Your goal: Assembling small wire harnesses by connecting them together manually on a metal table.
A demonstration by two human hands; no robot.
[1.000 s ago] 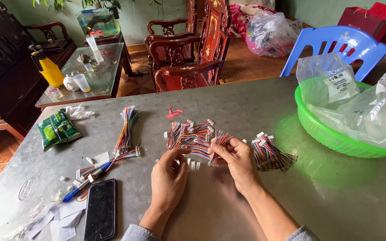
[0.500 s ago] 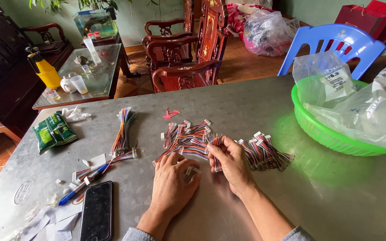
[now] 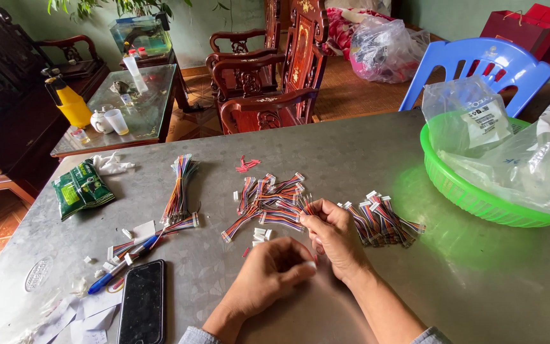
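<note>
Bare table (image 3: 351, 153) lies open beyond the loose wire pile (image 3: 268, 207); the green basket (image 3: 459, 191) blocks the right.

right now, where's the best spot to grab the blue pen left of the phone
Probably pinch the blue pen mid-barrel from above: it lies flat and slanted on the table, tip end near the phone, with white connectors scattered around it.

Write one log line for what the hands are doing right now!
left hand: pinching small white plug | right hand: holding striped wire piece | hands: touching | near: wire pile, green basket
</note>
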